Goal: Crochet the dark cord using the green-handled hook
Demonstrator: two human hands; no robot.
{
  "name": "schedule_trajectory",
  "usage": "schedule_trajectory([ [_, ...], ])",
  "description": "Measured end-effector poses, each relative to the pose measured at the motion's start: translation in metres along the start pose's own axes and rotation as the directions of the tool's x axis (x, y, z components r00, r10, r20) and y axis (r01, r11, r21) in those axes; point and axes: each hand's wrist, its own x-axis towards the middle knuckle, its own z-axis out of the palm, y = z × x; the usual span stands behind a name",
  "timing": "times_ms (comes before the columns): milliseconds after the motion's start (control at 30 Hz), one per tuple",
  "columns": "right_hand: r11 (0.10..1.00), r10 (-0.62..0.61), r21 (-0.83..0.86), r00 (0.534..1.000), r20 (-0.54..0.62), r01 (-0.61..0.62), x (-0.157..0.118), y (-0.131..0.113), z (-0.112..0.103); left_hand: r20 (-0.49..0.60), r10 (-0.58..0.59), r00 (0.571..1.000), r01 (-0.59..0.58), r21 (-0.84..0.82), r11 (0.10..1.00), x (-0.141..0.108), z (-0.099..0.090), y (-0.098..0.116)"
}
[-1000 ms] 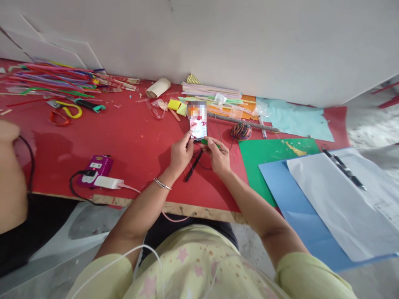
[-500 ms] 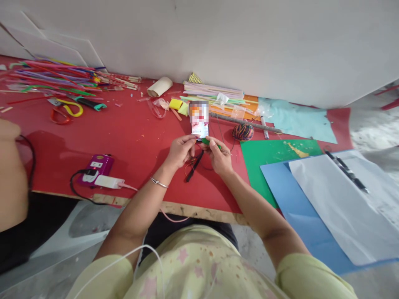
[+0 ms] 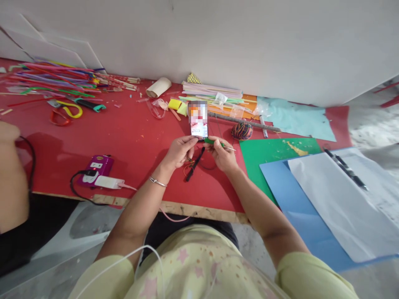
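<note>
My right hand (image 3: 222,155) is closed on a slim green-handled tool (image 3: 214,142) whose thin metal shaft points out to the right. Close beside it, my left hand (image 3: 181,151) is pinched shut near the tool's other end; whatever lies in its fingers is too small to make out. A lit phone (image 3: 198,129) stands just beyond both hands, part of its screen blurred. Below the fingers, a black pen (image 3: 193,168) lies on the red tabletop (image 3: 134,137) beside a loop of thin orange strand. The multicoloured yarn ball (image 3: 242,131) rests right of the phone.
Purple power adapter (image 3: 99,166) with cables sits left. Scissors (image 3: 67,114), a cutter (image 3: 90,104) and pipe cleaners (image 3: 56,79) lie back left. A stick (image 3: 246,121), straws (image 3: 212,90), a green sheet (image 3: 258,166) and a blue folder (image 3: 293,207) are right. Another person's arm (image 3: 12,174) is at left.
My right hand has shifted slightly to the right with the green-handled tool, and more of its metal shaft shows. My left hand stays nearly in place.
</note>
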Motion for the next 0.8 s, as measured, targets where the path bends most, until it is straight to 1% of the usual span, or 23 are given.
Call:
schedule_trajectory([
  [133, 0.995, 0.01, -0.103, 1.0, 0.017, -0.008, 0.001, -0.001, -0.007, 0.006, 0.0, 1.0, 0.0, 0.04, 0.999, 0.001, -0.003, -0.001],
  [367, 0.969, -0.019, -0.244, 0.999, 0.051, 0.031, 0.001, -0.006, -0.016, 0.046, -0.026, 0.999, 0.022, 0.089, 0.996, 0.003, -0.011, -0.002],
  [500, 0.964, -0.033, -0.26, 0.995, 0.09, 0.055, 0.002, -0.009, -0.021, 0.07, -0.058, 0.996, 0.049, 0.125, 0.991, 0.0, -0.012, 0.003],
  [600, 0.962, -0.038, -0.266, 0.994, 0.107, 0.066, 0.003, -0.01, -0.023, 0.077, -0.06, 0.995, 0.05, 0.131, 0.99, -0.001, -0.012, 0.005],
  [800, 0.951, -0.04, -0.299, 0.993, 0.112, 0.072, 0.001, -0.016, -0.021, 0.038, -0.061, 0.997, 0.055, 0.15, 0.987, 0.0, -0.011, 0.003],
])
